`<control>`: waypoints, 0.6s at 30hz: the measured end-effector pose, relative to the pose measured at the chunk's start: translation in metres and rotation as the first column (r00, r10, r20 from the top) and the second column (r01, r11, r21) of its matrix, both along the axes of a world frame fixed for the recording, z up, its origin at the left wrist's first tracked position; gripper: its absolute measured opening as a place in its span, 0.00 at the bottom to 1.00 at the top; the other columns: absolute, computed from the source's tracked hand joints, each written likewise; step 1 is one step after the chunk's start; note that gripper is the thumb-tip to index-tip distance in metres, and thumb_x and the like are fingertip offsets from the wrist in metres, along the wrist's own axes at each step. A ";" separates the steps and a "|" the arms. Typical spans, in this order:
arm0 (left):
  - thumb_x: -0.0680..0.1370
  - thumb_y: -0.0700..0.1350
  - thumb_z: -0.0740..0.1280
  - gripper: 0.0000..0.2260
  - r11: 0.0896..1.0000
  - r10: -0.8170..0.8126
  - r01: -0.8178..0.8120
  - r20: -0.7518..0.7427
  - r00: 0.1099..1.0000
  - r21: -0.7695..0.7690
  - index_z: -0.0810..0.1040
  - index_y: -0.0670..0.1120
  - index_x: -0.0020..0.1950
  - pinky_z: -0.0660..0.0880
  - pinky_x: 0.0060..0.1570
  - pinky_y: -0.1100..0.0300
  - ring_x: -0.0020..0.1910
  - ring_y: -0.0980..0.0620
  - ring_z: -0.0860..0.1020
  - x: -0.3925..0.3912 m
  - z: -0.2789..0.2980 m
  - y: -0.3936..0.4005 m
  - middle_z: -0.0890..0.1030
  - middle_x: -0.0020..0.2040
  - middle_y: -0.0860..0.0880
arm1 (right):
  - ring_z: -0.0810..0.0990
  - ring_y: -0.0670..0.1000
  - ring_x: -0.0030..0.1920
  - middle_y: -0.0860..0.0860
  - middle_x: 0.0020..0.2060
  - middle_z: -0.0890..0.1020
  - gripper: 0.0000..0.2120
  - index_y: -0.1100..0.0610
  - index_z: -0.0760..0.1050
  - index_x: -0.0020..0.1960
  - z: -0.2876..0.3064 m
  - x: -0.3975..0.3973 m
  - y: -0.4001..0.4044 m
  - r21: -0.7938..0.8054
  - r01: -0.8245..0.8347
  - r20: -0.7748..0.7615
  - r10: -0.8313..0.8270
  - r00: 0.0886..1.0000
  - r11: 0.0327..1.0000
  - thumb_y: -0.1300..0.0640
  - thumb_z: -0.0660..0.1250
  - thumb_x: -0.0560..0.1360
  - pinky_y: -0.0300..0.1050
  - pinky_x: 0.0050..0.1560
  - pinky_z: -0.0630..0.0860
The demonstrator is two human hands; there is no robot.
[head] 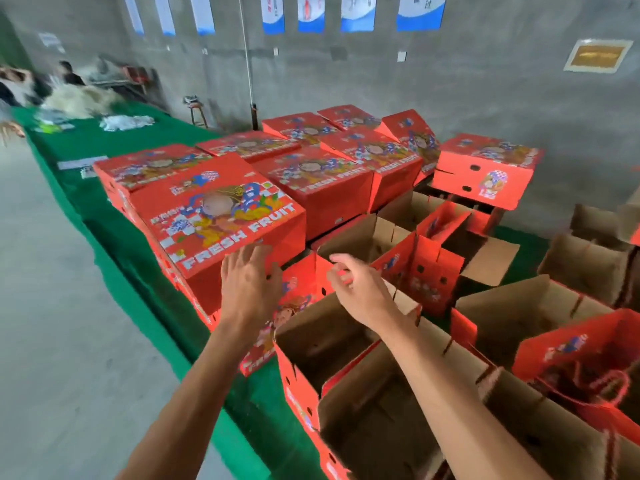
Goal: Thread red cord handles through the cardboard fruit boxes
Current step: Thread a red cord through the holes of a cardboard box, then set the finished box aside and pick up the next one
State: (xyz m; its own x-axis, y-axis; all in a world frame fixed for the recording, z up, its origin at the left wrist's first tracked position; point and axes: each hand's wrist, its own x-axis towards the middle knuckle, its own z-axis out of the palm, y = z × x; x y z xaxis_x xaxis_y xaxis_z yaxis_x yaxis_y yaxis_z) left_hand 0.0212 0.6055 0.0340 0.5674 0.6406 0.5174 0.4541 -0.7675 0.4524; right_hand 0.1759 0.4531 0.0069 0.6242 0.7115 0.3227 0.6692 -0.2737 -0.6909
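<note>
Table (114,216) — green cloth, long; closed red fruit boxes (214,223) stacked at its middle; open boxes (346,341) nearest you, flaps up; red cord handles (602,386) lying in an open box at right; your left hand (247,282) — fingers spread, against the closed box's front; your right hand (360,289) — fingers loosely curled over the open box's rim, whether gripping it cannot be told.

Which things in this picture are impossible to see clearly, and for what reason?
Head view only:
- Right hand: motion blur hides whether its fingers pinch anything.
- Closed box: the left hand covers part of its near side.
- Red cord: its ends disappear inside the open box at the right.
- Wall posters: cut off by the top edge, text blurred.
</note>
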 end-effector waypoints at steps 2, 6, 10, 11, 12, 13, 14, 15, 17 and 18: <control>0.79 0.42 0.66 0.14 0.994 0.044 -0.051 0.073 0.996 0.098 0.79 0.42 0.64 0.67 0.69 0.42 0.65 0.39 0.74 -0.014 0.010 0.026 0.78 0.66 0.42 | 0.79 0.49 0.66 0.49 0.68 0.78 0.24 0.51 0.71 0.74 0.007 0.004 0.043 0.012 -0.017 0.001 0.017 1.000 1.000 0.41 0.63 0.82 0.55 0.65 0.78; 0.78 0.45 0.67 0.21 0.958 0.197 -0.219 0.131 0.972 0.184 0.73 0.40 0.70 0.63 0.73 0.41 0.71 0.38 0.69 -0.035 0.022 0.069 0.73 0.72 0.40 | 0.71 0.54 0.73 0.54 0.75 0.69 0.35 0.54 0.62 0.79 0.024 0.013 0.114 0.033 0.004 -0.096 -0.001 0.995 0.999 0.33 0.60 0.81 0.54 0.72 0.70; 0.79 0.47 0.68 0.31 0.935 0.348 -0.328 0.167 0.922 -0.138 0.61 0.37 0.77 0.54 0.77 0.45 0.77 0.36 0.58 -0.045 0.020 0.101 0.62 0.77 0.35 | 0.70 0.58 0.72 0.57 0.72 0.68 0.39 0.56 0.62 0.77 0.035 0.024 0.156 0.042 0.099 -0.147 -0.091 0.985 0.994 0.28 0.58 0.78 0.56 0.72 0.70; 0.79 0.48 0.68 0.33 0.927 0.350 -0.310 0.185 0.918 -0.213 0.59 0.37 0.78 0.53 0.77 0.47 0.78 0.38 0.57 -0.045 0.017 0.106 0.61 0.77 0.36 | 0.71 0.59 0.71 0.58 0.70 0.68 0.38 0.56 0.64 0.75 0.035 0.026 0.161 0.048 0.144 -0.139 -0.136 0.981 0.988 0.28 0.58 0.78 0.55 0.69 0.71; 0.79 0.50 0.68 0.34 0.915 0.353 -0.293 0.203 0.913 -0.276 0.57 0.37 0.79 0.52 0.77 0.47 0.79 0.39 0.55 -0.045 0.014 0.111 0.60 0.78 0.36 | 0.71 0.60 0.70 0.58 0.69 0.68 0.38 0.56 0.64 0.73 0.036 0.029 0.165 0.050 0.179 -0.131 -0.171 0.977 0.983 0.28 0.58 0.78 0.55 0.67 0.72; 0.79 0.51 0.68 0.35 0.897 0.368 -0.286 0.208 0.906 -0.338 0.56 0.38 0.79 0.53 0.78 0.47 0.79 0.40 0.55 -0.045 0.010 0.116 0.59 0.78 0.37 | 0.72 0.60 0.69 0.58 0.70 0.68 0.37 0.56 0.63 0.74 0.036 0.031 0.169 0.039 0.199 -0.131 -0.192 0.973 0.979 0.28 0.58 0.78 0.55 0.64 0.73; 0.79 0.52 0.67 0.36 0.864 0.394 -0.288 0.197 0.898 -0.412 0.55 0.39 0.79 0.54 0.78 0.46 0.79 0.39 0.55 -0.045 0.005 0.120 0.59 0.79 0.38 | 0.71 0.60 0.70 0.58 0.71 0.67 0.37 0.56 0.63 0.74 0.036 0.032 0.171 0.018 0.206 -0.144 -0.201 0.969 0.978 0.29 0.58 0.78 0.54 0.63 0.73; 0.79 0.54 0.67 0.35 0.817 0.422 -0.287 0.178 0.889 -0.500 0.56 0.39 0.79 0.57 0.77 0.43 0.78 0.38 0.58 -0.045 0.002 0.125 0.60 0.78 0.38 | 0.71 0.59 0.71 0.58 0.72 0.68 0.38 0.56 0.62 0.76 0.035 0.034 0.173 -0.002 0.194 -0.172 -0.191 0.966 0.981 0.29 0.59 0.78 0.54 0.64 0.73; 0.79 0.56 0.67 0.32 0.678 0.455 -0.221 0.164 0.875 -0.701 0.63 0.38 0.74 0.68 0.71 0.43 0.71 0.38 0.70 -0.044 0.000 0.134 0.69 0.73 0.38 | 0.73 0.56 0.70 0.55 0.73 0.70 0.38 0.56 0.62 0.78 0.033 0.037 0.175 -0.007 0.144 -0.263 -0.141 0.954 0.990 0.31 0.62 0.78 0.53 0.64 0.74; 0.79 0.57 0.67 0.28 0.601 0.451 -0.134 0.196 0.871 -0.788 0.69 0.39 0.71 0.74 0.66 0.45 0.63 0.40 0.77 -0.044 0.002 0.136 0.76 0.67 0.39 | 0.75 0.54 0.66 0.54 0.71 0.72 0.37 0.55 0.63 0.77 0.031 0.037 0.175 0.010 0.130 -0.309 -0.121 0.943 0.991 0.32 0.63 0.78 0.48 0.59 0.75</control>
State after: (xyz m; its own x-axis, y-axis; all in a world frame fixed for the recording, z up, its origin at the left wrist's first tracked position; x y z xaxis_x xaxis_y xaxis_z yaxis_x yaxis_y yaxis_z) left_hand -0.0226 0.7420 0.0361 0.1638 0.9823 -0.0914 0.2841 0.0417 0.9579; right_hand 0.2129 0.6277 0.0380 0.7801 0.6138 0.1211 0.3850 -0.3183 -0.8663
